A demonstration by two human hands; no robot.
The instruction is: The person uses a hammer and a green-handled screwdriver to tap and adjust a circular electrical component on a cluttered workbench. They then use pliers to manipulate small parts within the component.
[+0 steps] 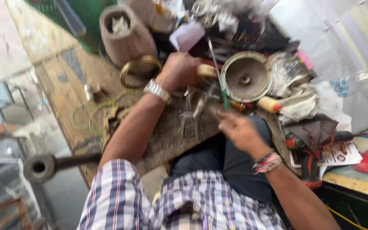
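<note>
Person seated at a cluttered wooden workbench (64,81), checked shirt, both arms out. Right hand (240,130) pinches a thin screwdriver (218,72) low on its green handle; the metal shaft sticks up and away from the fingers, its tip reaching toward a pale plastic bottle (187,35). Frame is motion-blurred, so the exact finger placement is hard to make out. Left hand (179,70), metal watch (157,90) on the wrist, is curled tight around a cream-coloured cylindrical handle (206,70) that pokes out on the thumb side. Round metal dish (245,77) lies just beside that handle, to its right. Pliers (192,113) lie on the bench between the two hands. Brass ring (139,68) sits left of the left hand, a cardboard tub (126,36) behind it.
</note>
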